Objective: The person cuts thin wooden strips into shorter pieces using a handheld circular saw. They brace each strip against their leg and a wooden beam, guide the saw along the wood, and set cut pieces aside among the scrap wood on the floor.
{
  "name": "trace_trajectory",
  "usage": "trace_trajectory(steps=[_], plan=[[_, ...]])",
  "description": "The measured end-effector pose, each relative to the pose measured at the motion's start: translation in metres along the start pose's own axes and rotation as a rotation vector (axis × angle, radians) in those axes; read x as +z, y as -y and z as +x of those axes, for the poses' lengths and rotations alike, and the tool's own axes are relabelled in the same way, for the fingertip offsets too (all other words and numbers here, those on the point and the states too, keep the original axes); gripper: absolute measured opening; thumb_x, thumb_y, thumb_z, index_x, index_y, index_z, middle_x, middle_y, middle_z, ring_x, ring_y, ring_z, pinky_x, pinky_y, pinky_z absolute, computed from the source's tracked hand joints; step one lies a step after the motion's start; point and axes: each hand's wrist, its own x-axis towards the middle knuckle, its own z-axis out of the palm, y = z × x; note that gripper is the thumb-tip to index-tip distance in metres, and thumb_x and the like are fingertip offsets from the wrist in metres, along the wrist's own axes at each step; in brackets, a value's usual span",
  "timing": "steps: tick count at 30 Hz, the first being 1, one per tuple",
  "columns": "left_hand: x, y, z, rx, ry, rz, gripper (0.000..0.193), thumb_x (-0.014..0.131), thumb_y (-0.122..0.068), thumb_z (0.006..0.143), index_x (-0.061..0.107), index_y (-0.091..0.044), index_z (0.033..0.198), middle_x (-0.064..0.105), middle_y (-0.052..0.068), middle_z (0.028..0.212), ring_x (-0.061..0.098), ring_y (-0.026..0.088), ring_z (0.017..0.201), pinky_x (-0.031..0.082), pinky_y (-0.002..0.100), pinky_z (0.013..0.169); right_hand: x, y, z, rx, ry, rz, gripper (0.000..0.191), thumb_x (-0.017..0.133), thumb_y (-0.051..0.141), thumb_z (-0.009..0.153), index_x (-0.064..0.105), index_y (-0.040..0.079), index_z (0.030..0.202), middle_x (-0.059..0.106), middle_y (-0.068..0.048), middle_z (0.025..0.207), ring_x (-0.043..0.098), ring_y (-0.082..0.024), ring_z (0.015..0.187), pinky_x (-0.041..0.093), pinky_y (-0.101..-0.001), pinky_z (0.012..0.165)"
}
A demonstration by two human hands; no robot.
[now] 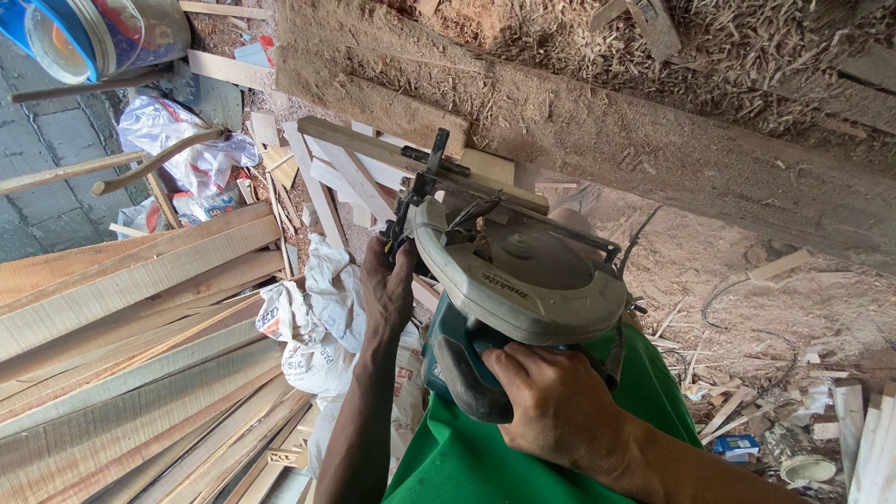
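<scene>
A circular saw [509, 280] with a grey blade guard and teal body is held in front of me, above my green shirt. My right hand [541, 401] grips its dark rear handle. At the saw's front edge, my left hand [387, 285] is closed around the black front part by the base plate. A pale wooden strip [373, 149] runs along under the saw's black guide rail, and the saw hides its right end.
Long wooden planks [131, 336] are stacked at the left. White sacks [317, 327] lie beside them. A sawdust-covered beam [597, 131] crosses the top. Offcuts [859, 429] and a cable [747, 327] lie on the dusty floor at right. A blue bucket [70, 37] sits top left.
</scene>
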Motion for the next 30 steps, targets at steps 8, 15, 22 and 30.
trace_trajectory(steps=[8, 15, 22, 30], plan=[[-0.001, -0.002, 0.005, 0.001, -0.002, 0.013, 0.027, 0.062, -0.026, 0.101, 0.062, -0.001, 0.112, 0.066, 0.002, 0.090, 0.060, 0.010, 0.083, 0.051, 0.027, 0.078, -0.003, 0.002, 0.006, 0.016, 0.019, 0.008, 0.058, 0.082, 0.010, 0.055, 0.066, -0.005, 0.108, 0.071, -0.015, 0.083, 0.075, -0.032, 0.076, 0.062, -0.0429, 0.065], [-0.006, -0.008, 0.007, -0.024, -0.001, 0.056, 0.031, 0.063, -0.033, 0.100, 0.059, -0.003, 0.103, 0.064, 0.002, 0.084, 0.061, 0.009, 0.078, 0.053, 0.027, 0.072, -0.001, 0.003, 0.010, 0.000, 0.018, 0.026, 0.055, 0.081, 0.007, 0.058, 0.065, -0.007, 0.109, 0.071, -0.017, 0.083, 0.075, -0.030, 0.075, 0.063, -0.0400, 0.063], [-0.008, -0.008, 0.010, -0.026, -0.018, 0.090, 0.030, 0.064, -0.031, 0.101, 0.060, -0.001, 0.103, 0.063, 0.003, 0.085, 0.057, 0.010, 0.079, 0.050, 0.028, 0.072, 0.000, 0.004, 0.013, -0.026, -0.007, 0.029, 0.057, 0.080, 0.006, 0.056, 0.065, -0.008, 0.109, 0.071, -0.018, 0.083, 0.075, -0.031, 0.075, 0.063, -0.0412, 0.064], [-0.013, -0.010, 0.013, -0.040, -0.024, 0.112, 0.029, 0.064, -0.030, 0.100, 0.061, -0.001, 0.102, 0.065, 0.003, 0.085, 0.059, 0.010, 0.078, 0.051, 0.027, 0.072, 0.000, 0.006, 0.019, -0.015, 0.010, 0.035, 0.053, 0.080, 0.007, 0.059, 0.064, -0.007, 0.108, 0.071, -0.018, 0.084, 0.075, -0.032, 0.075, 0.062, -0.0427, 0.064]])
